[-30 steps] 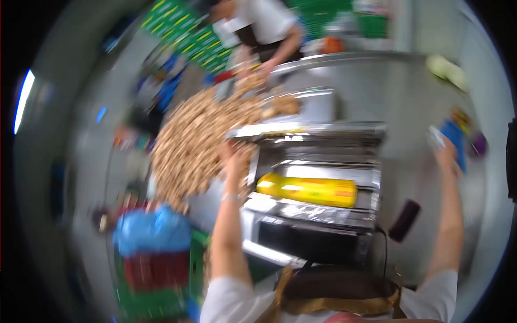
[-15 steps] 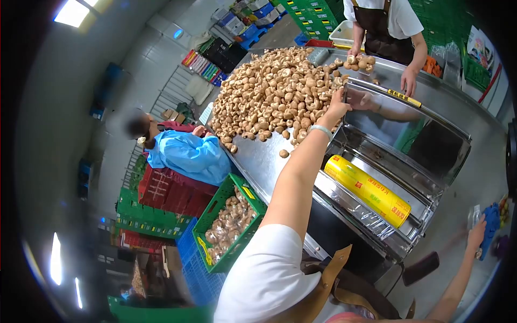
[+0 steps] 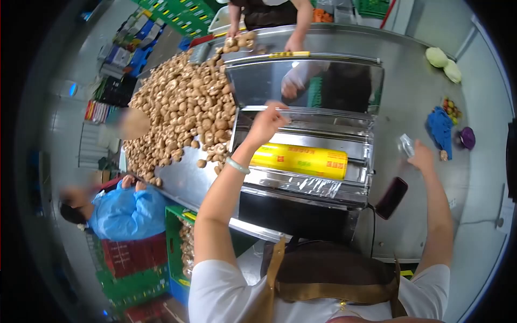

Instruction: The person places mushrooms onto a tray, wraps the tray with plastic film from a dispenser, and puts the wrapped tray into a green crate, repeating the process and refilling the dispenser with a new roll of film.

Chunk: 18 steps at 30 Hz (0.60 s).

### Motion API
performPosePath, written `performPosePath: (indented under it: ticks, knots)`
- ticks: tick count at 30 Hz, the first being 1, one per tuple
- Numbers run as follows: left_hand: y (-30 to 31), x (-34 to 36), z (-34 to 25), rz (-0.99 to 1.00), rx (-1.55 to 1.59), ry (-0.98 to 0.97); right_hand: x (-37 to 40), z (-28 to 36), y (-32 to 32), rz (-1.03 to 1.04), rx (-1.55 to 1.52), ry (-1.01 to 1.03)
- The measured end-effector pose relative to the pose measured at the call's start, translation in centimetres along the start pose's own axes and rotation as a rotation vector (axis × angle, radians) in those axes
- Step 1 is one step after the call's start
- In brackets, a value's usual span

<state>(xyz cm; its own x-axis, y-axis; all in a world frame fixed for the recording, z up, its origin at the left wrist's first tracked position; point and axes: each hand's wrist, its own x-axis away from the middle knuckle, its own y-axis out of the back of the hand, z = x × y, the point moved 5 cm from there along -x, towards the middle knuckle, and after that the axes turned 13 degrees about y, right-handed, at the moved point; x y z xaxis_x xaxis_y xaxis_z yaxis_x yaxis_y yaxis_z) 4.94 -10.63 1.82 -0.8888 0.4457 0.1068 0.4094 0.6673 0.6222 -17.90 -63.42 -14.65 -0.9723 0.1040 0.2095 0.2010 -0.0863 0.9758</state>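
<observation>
My left hand [image 3: 267,125] hovers over the left part of the film wrapping machine [image 3: 301,202], its fingers curled; whether anything is in them I cannot make out. Below and right of that hand lies a roll of yellow-printed wrapping film [image 3: 301,160]. The machine's shiny raised cover [image 3: 258,86] stands behind and mirrors a hand. At the right side, my right hand [image 3: 423,156] grips a crumpled piece of clear plastic [image 3: 406,145] above the steel table [image 3: 398,237]. Left of the machine rises a large heap of shiitake mushrooms [image 3: 186,102].
A phone [image 3: 391,198] lies right of the machine, with a blue cloth [image 3: 440,129], a purple item [image 3: 467,138] and pale green vegetables [image 3: 444,63] beyond. Across the table a co-worker's hand [image 3: 232,31] is at mushrooms. Another person in a blue sleeve [image 3: 126,210] works at left, near a green crate [image 3: 173,242].
The view has turned right. My left hand has come away from the cover's edge to above the machine. My right hand has moved in from the far right with the clear plastic.
</observation>
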Motion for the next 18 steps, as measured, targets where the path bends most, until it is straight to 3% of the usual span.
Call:
performPosePath:
  ticks: [3, 4, 7, 11, 15, 16, 18]
  knots:
    - [-5.8, 1.4, -1.0, 0.541, -0.422, -0.041, 0.4, 2.2, 0.8, -0.002, -0.087, -0.028]
    - [-7.0, 1.5, -0.8, 0.646, -0.505, 0.077, 0.1, 2.3, 0.5, -0.002, -0.100, -0.046]
    - [-10.2, 1.7, -1.5, 0.877, -0.645, 0.094, -0.7, 2.7, -0.5, 0.021, -0.116, -0.145]
    - [-12.0, 2.4, -2.8, 0.934, -0.680, 0.091, 0.5, 2.1, -0.1, -0.067, -0.338, -0.234]
    - [-13.2, 2.0, -2.3, 0.987, -0.592, 0.078, 2.7, -1.8, -2.3, -0.626, -0.955, -0.116]
    - [-13.3, 1.8, -2.0, 0.983, -0.586, 0.075, 5.3, 1.5, 3.3, -0.369, -1.231, -0.358]
    - [-13.6, 1.7, -1.4, 0.983, -0.602, 0.102, 7.9, 3.8, 6.6, -0.503, -1.439, -0.327]
